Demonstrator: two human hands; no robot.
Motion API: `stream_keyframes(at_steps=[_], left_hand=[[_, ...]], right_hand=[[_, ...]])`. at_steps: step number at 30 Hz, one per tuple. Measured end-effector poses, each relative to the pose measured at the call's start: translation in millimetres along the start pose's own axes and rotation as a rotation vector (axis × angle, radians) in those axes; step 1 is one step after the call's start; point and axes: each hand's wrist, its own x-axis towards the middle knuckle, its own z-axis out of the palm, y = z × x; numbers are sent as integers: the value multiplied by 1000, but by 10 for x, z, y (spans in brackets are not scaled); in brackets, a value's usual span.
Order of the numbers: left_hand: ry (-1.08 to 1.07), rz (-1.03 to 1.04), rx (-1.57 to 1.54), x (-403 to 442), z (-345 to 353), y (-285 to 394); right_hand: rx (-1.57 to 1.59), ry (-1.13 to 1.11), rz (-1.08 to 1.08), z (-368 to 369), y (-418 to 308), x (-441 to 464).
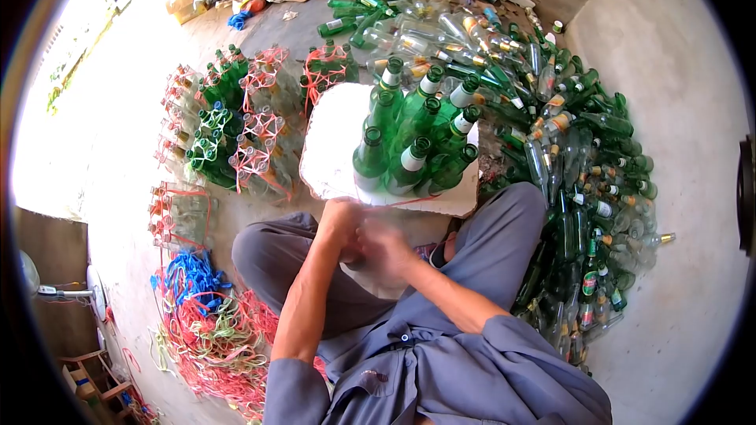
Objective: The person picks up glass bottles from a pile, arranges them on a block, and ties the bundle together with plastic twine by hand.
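Okay so, the green bottles [416,130] are standing upright in a tight cluster on a white block [334,145], long axes running straight up, and from the hands they're sitting at about one o'clock. A strand of red string [403,204] is stretching along the near edge of that block, just below the front bottles, and it's heading off toward roughly two or three o'clock from the fingers. That's the bit I'd be watching, since the string is lying nearly crosswise to the bottles. The left hand [339,222] is hovering right by the near edge, so it's looking like the nearer one to the cluster, while the right hand [381,248] is sitting at about four o'clock from it, a little further back. As for the grip, both hands are working close together, but the right is blurring badly and the left is hiding its fingertips, so I honestly can't tell how open they are or which one is holding the string, if either. Around them, tied bundles [224,145] are standing at ten, a tangle of string [220,338] is lying at eight, and loose bottles [565,224] are piling up around two and three.
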Motion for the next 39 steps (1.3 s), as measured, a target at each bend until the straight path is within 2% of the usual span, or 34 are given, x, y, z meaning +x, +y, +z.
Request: stream_keyframes(at_steps=[2,7,19,23,25,28,29,32,39], left_hand=[[-17,43,4,136,-72,-107],[-24,50,84,202,-131,-159],[-30,124,54,367,-111,-41],[-31,158,57,386,-99,-15],[-52,105,-31,389,-75,-28],[-53,62,-53,420,-102,-61],[-48,55,-42,434,-117,-70],[-75,52,-51,440,-150,-89],[-121,98,-46,321,-146,-48]], right_hand=[[60,-6,-50,105,-171,-76],[-124,109,-107,286,-394,-181],[-908,76,-277,450,-491,-257],[-623,74,-193,492,-515,-252],[-424,70,-145,557,-624,-285],[-103,95,-188,622,-712,-222],[-70,-29,-149,418,-738,-123],[18,4,-190,372,-752,45],[132,80,-131,357,-707,104]])
